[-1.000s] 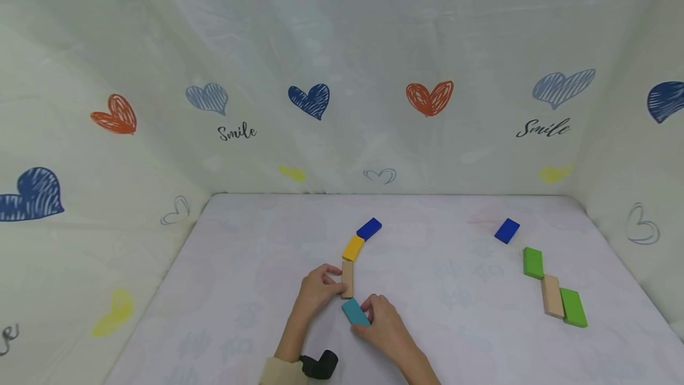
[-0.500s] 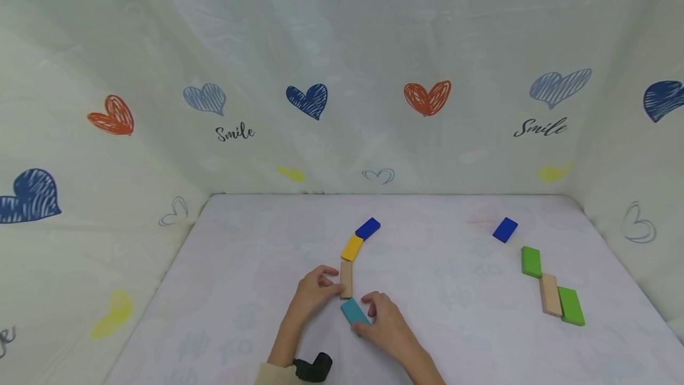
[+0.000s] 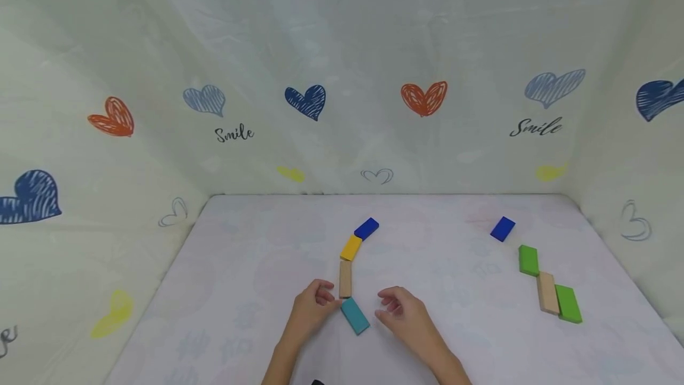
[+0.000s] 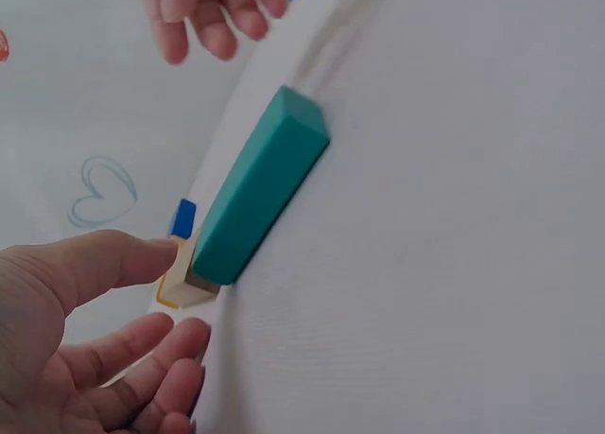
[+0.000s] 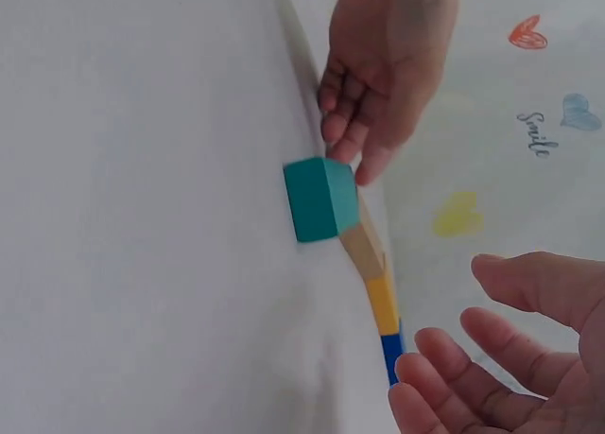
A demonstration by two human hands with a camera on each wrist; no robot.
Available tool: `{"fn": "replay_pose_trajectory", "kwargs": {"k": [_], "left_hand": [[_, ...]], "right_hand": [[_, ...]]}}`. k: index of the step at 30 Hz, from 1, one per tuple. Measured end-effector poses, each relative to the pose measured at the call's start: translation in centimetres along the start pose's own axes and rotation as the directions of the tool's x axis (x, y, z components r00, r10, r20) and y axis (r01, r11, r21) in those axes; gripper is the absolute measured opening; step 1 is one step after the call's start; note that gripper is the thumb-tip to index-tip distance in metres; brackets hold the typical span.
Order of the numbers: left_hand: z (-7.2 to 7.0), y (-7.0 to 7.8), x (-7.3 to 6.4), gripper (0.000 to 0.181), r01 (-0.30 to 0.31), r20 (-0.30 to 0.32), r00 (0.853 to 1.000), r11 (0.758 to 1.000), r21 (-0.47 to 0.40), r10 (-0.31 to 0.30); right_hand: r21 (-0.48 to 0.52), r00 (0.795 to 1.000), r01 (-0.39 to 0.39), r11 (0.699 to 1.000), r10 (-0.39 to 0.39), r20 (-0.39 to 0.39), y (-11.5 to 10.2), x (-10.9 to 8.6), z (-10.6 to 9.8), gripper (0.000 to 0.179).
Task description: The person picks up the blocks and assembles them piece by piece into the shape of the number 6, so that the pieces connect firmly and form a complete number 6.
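Observation:
A curved row of blocks lies on the table: a blue block [image 3: 366,229] farthest off, a yellow block [image 3: 351,248], a plain wooden block [image 3: 345,279] and a teal block [image 3: 355,316] nearest me. My left hand [image 3: 310,308] is beside the joint of the wooden and teal blocks, its thumb close to them; whether it touches is hard to tell. Nothing is held between its loosely bent fingers in the left wrist view. To the right of the teal block, my right hand [image 3: 411,319] is apart from it, fingers relaxed, holding nothing.
Over on the right of the table [image 3: 449,242] lie another blue block [image 3: 503,229], a green block [image 3: 528,260], a wooden block [image 3: 548,293] and a second green block [image 3: 569,303]. Heart-printed cloth walls [image 3: 342,147] surround the table's back and sides.
My right hand has let go of the teal block and moved off to the right. My left hand has shifted slightly nearer me, from beside the wooden block to its near end.

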State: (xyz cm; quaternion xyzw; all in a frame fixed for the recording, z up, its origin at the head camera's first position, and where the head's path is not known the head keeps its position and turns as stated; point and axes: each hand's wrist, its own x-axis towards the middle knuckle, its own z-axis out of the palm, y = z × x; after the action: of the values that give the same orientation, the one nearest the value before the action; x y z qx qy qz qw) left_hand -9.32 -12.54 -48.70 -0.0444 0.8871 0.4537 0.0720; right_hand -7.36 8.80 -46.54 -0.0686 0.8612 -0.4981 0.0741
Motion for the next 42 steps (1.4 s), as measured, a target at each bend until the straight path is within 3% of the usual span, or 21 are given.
{"fn": "replay_pose_trajectory", "kwargs": {"k": [5, 10, 23, 27, 30, 35, 42], "left_hand": [[0.5, -0.1, -1.2, 0.036, 0.024, -0.017, 1.0, 1.0, 0.007, -0.024], [1.3, 0.2, -2.0, 0.035, 0.064, -0.037, 0.997, 0.998, 0.001, -0.064], [3.0, 0.4, -2.9, 0.032, 0.064, -0.156, 0.986, 0.998, -0.016, -0.066], [3.1, 0.2, -3.0, 0.032, 0.04, -0.183, 0.982, 0.999, -0.011, -0.041], [3.2, 0.2, -3.1, 0.032, 0.032, -0.189, 0.981, 0.999, -0.005, -0.032], [3.2, 0.2, -3.0, 0.032, 0.035, -0.193, 0.981, 0.999, 0.013, -0.032], [3.4, 0.2, -2.7, 0.032, 0.049, -0.195, 0.98, 0.998, 0.041, -0.04]], "right_hand": [[-0.048, 0.992, -0.061, 0.997, 0.055, -0.114, 0.1, -0.6, -2.2, 0.025], [-0.11, 0.978, -0.08, 0.991, 0.057, -0.198, 1.0, -1.4, -5.2, 0.024], [-0.216, 0.934, -0.279, 0.936, 0.212, -0.287, 5.3, -3.2, -12.6, 0.044], [-0.195, 0.905, -0.346, 0.918, 0.271, -0.329, 7.0, -3.6, -14.6, 0.048], [-0.17, 0.859, -0.422, 0.89, 0.333, -0.389, 8.3, -3.8, -15.8, 0.049], [-0.183, 0.802, -0.471, 0.863, 0.333, -0.496, 10.5, -4.2, -17.8, 0.043], [-0.197, 0.779, -0.551, 0.811, 0.416, -0.47, 13.1, -4.5, -20.8, 0.055]]}}
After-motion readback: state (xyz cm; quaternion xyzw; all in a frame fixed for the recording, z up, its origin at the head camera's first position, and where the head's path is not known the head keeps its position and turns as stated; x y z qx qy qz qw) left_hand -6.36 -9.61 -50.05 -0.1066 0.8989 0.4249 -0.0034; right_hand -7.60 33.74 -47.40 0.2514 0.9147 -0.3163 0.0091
